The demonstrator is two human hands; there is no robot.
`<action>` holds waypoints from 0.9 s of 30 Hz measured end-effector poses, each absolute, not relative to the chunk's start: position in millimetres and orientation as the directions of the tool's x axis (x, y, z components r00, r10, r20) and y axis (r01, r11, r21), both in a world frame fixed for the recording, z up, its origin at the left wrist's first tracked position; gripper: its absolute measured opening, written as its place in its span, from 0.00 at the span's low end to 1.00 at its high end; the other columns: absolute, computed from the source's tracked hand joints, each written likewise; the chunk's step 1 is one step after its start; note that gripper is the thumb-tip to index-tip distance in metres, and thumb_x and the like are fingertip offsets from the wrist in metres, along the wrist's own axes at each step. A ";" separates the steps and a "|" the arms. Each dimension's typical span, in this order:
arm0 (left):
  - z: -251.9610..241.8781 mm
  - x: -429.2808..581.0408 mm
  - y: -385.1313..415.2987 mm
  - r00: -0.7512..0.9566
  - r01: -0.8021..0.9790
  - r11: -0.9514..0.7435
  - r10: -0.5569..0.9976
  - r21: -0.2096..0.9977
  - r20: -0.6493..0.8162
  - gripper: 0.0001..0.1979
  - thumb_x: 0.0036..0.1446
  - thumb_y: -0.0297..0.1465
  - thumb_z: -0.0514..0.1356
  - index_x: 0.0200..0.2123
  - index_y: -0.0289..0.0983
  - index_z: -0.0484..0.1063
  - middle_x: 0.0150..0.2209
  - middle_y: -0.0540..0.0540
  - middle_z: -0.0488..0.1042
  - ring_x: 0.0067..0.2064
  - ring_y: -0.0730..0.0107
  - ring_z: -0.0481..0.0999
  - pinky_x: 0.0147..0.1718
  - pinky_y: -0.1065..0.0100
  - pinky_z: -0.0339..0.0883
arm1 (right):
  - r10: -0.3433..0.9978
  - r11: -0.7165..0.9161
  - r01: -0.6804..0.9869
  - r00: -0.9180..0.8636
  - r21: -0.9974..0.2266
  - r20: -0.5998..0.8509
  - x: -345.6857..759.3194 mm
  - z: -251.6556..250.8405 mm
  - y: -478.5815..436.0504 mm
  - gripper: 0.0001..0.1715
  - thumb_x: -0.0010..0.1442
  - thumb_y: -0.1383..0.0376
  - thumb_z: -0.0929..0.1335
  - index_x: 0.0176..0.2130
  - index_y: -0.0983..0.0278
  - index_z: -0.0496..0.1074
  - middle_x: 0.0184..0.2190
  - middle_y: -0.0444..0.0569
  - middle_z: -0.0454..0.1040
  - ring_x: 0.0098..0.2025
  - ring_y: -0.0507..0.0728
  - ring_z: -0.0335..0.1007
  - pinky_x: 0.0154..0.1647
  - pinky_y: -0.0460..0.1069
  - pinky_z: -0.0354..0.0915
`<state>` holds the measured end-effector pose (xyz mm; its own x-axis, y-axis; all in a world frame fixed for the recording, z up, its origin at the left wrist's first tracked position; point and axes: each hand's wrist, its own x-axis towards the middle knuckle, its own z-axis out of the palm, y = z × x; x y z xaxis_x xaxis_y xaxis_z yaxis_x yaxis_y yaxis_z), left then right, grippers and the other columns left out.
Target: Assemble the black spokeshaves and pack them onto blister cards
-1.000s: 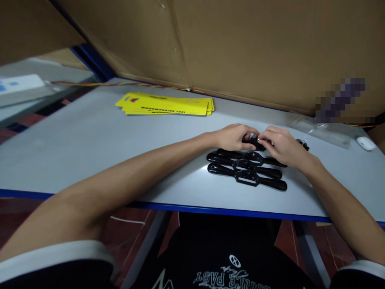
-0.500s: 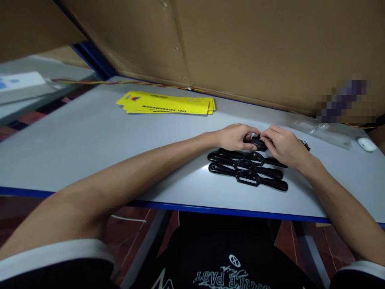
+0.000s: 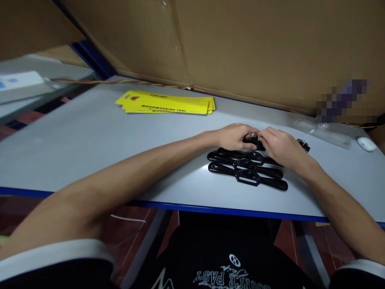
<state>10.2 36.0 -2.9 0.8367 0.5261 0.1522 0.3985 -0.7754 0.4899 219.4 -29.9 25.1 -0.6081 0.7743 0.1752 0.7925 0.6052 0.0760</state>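
Observation:
Three black spokeshave bodies lie in a stack of rows on the table; the nearest spokeshave (image 3: 248, 176) shows its slotted middle and two handles. Just beyond them, my left hand (image 3: 236, 135) is closed on a further black spokeshave (image 3: 255, 141), its thumb and forefinger around the middle part. My right hand (image 3: 278, 145) meets it from the right with fingertips pinched together at the same part. Whatever small piece lies between those fingertips is hidden. Small dark metal parts (image 3: 304, 145) sit just right of my right hand.
Yellow printed cards (image 3: 174, 104) lie fanned at the back. A clear plastic bag (image 3: 327, 134) and a white rounded object (image 3: 366, 144) are at the right. A cardboard wall (image 3: 240, 52) rises behind the table, with a twisted red-yellow wire (image 3: 120, 82) along its foot.
My right hand has shifted slightly left, its fingertips turning a little at the held spokeshave, and more of the small parts shows. My left hand stays nearly still.

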 end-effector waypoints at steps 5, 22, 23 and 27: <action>-5.4 8.2 38.1 0.862 0.375 -0.809 0.484 0.452 0.151 0.28 0.64 0.44 0.56 0.62 0.35 0.70 0.47 0.38 0.79 0.44 0.58 0.76 0.44 0.62 0.66 | 0.754 0.625 0.779 -0.584 -0.056 0.300 231.8 29.9 -24.6 0.13 0.72 0.66 0.57 0.43 0.64 0.70 0.36 0.55 0.77 0.35 0.60 0.69 0.38 0.53 0.60; -2.1 9.6 32.5 0.833 0.422 -0.773 0.537 0.475 0.134 0.25 0.62 0.44 0.57 0.57 0.35 0.73 0.38 0.44 0.75 0.37 0.64 0.72 0.38 0.66 0.61 | 0.760 0.649 0.732 -0.608 -0.209 0.228 236.5 24.0 -21.2 0.10 0.69 0.64 0.61 0.40 0.62 0.70 0.31 0.50 0.75 0.29 0.56 0.64 0.34 0.51 0.58; -2.2 9.7 32.6 0.831 0.422 -0.770 0.539 0.479 0.134 0.25 0.62 0.44 0.57 0.56 0.36 0.73 0.38 0.45 0.75 0.37 0.64 0.72 0.37 0.66 0.61 | 0.758 0.652 0.726 -0.616 -0.219 0.214 236.0 23.7 -21.3 0.10 0.69 0.64 0.61 0.40 0.62 0.70 0.31 0.50 0.75 0.29 0.55 0.64 0.33 0.51 0.58; -2.4 10.2 33.4 0.830 0.419 -0.765 0.541 0.490 0.134 0.25 0.61 0.44 0.57 0.56 0.35 0.73 0.37 0.45 0.74 0.36 0.65 0.71 0.37 0.66 0.60 | 0.739 0.674 0.697 -0.641 -0.244 0.208 234.2 23.7 -21.4 0.10 0.69 0.65 0.61 0.40 0.62 0.70 0.32 0.50 0.76 0.30 0.56 0.66 0.35 0.51 0.59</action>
